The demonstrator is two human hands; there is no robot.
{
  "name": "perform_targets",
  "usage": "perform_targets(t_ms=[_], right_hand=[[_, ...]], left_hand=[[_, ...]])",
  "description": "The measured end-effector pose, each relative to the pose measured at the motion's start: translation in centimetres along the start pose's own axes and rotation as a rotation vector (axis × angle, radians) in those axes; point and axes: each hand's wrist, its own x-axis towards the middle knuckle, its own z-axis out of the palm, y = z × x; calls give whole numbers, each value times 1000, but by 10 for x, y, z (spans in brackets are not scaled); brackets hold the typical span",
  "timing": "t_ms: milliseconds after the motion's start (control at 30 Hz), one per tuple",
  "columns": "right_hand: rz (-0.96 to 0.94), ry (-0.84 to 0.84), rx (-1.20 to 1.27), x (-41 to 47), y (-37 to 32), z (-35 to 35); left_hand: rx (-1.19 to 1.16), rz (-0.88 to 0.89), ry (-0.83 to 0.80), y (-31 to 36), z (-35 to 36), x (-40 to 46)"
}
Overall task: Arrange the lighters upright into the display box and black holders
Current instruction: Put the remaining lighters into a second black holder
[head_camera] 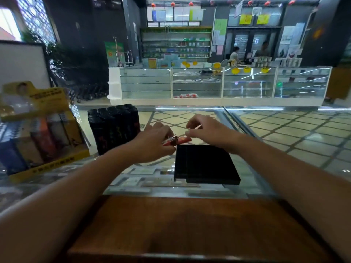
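While both hands meet above the glass counter [266,149], a red lighter [178,140] lies between them, with its long axis almost horizontal, running left to right across the view. The left hand [153,142] grips its left end, where the metal head seems to be, with fingers curled around it; the picture is blurred there, so I cannot tell exactly which fingers press. The right hand [207,130] touches or pinches the other end with its fingertips, the remaining fingers loosely bent. Directly below and a little toward the person stands an empty black holder [205,164], its slots opening upward, so the lighter is just above its far edge. I judge that the coming move depends on this: the lighter must be turned from lying to upright, base down, before it can go into a slot, and both hands are equally near to the holder. To the left, a second black holder [114,128] is already full of dark lighters standing upright, and further left the yellow display box [57,162] holds several coloured lighters, also upright. A wooden board [190,224] lies nearest to the person.
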Motion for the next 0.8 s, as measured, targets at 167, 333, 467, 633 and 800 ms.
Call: perform_targets(t_ms=[167,333,467,633,800], right_hand=[[-220,-51,-163,7,7,13],[-217,-64,-186,5,13,15],[-178,-41,-218,5,12,11],[-126,-25,-361,4,14,9],[-97,-23,-251,3,16,5]], left_hand=[[-105,74,-50,-14,-4,4],[-117,112,-56,-16,-4,4],[-198,142,-50,-15,-7,0],[-185,148,-41,-14,-8,-1],[-244,94,-12,-14,-9,1]])
